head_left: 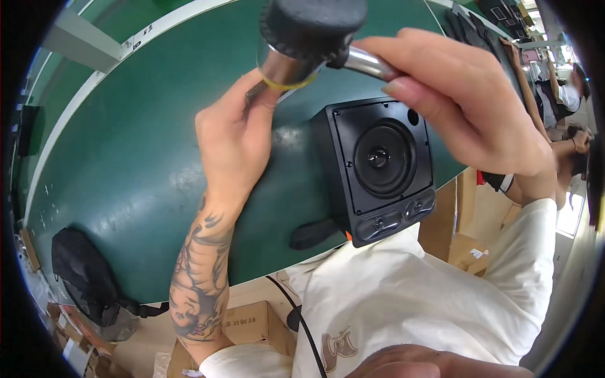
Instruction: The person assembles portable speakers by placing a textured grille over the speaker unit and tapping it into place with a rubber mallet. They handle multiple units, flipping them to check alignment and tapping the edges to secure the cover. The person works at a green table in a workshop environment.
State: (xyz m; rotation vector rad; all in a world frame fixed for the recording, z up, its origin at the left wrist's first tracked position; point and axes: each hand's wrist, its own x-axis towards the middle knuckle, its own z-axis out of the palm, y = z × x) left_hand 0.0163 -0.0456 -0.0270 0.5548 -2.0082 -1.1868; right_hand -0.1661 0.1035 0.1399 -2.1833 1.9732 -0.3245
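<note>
High in front of me, my right hand pinches the shiny metal shaft of a mallet. The mallet's head has a thick black cap, a silver barrel and a yellow lower rim. Just beneath the head, my left hand is closed; a dark edge shows at its fingertips, but the mallet head hides most of what it holds. Between my hands, a black speaker cabinet rests on the green tabletop. Its front has a round cone and two small round parts in a glossy strip along the near edge.
A black mesh bag sits at the table's left edge. A flat dark piece lies beside the speaker. Cardboard boxes stand below the near edge, where a black cable hangs. Other people are at the far right.
</note>
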